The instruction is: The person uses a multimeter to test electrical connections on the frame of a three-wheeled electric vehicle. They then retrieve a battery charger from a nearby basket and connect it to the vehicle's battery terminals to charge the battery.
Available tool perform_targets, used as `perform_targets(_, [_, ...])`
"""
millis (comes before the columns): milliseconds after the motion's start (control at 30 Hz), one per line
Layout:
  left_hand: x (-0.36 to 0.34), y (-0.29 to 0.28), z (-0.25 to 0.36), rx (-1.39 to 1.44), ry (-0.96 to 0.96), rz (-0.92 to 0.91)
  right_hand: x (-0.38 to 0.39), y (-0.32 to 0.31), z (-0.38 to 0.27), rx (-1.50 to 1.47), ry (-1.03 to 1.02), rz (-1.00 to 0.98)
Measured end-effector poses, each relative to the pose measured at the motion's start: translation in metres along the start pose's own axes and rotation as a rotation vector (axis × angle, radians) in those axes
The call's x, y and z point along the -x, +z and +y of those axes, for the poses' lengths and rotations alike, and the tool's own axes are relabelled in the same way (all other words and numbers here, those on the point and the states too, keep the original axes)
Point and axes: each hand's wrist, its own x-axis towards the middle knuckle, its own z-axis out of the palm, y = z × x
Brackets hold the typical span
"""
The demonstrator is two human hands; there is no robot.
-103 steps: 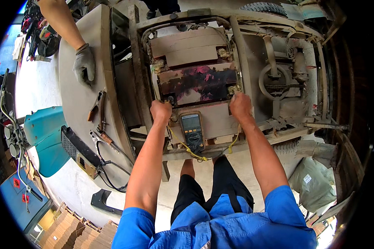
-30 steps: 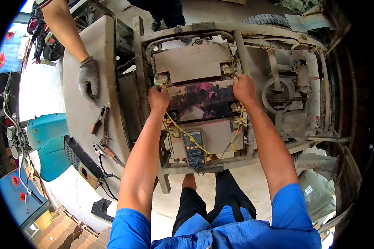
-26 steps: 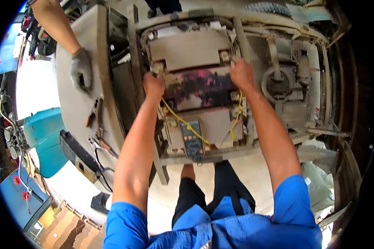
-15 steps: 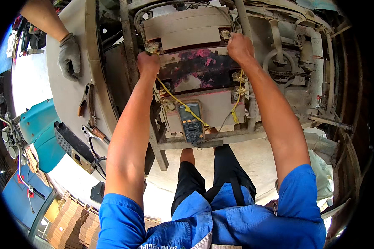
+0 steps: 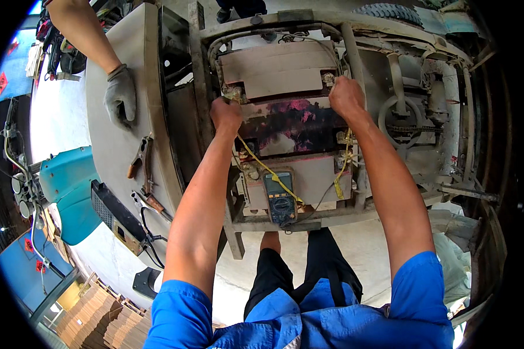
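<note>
Both my hands reach forward to the far battery [image 5: 279, 67] in a metal frame. My left hand [image 5: 226, 114] is closed on a yellow-wrapped test lead [image 5: 253, 152] at its left terminal. My right hand [image 5: 347, 96] is closed at the right terminal; a second yellow-wrapped lead [image 5: 344, 166] runs up to it, the end hidden by my fingers. Both leads trail toward a dark multimeter [image 5: 280, 198] leaning on the nearest battery [image 5: 314, 171]. Between these batteries lies a dark one with pink patches [image 5: 294, 125]. The meter's reading is too small to tell.
Another person's grey-gloved hand [image 5: 120, 96] rests on a brown panel at left, near wooden-handled tools [image 5: 141, 160]. The frame's front rail [image 5: 326, 220] crosses before my legs. A steering-wheel-like ring [image 5: 384, 125] stands at right. Stacked cardboard [image 5: 93, 311] lies at lower left.
The whole view has shifted, so the frame and batteries appear lower and farther right. Both my hands stay closed at the far battery's terminals. A person's feet now show beyond the frame.
</note>
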Motion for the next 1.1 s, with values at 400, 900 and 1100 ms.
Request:
perform_targets(400, [-0.027,0.010,0.005,-0.075,-0.060,-0.080,-0.005,0.000,0.003,-0.015,-0.016,0.005])
perform_targets(900, [-0.030,0.001,0.019,-0.120,-0.133,-0.188,-0.010,0.009,0.009,-0.057,0.018,-0.038])
perform_targets(1100, [-0.025,0.006,0.019,-0.231,0.005,-0.093,-0.009,0.001,-0.003,0.004,0.019,-0.037])
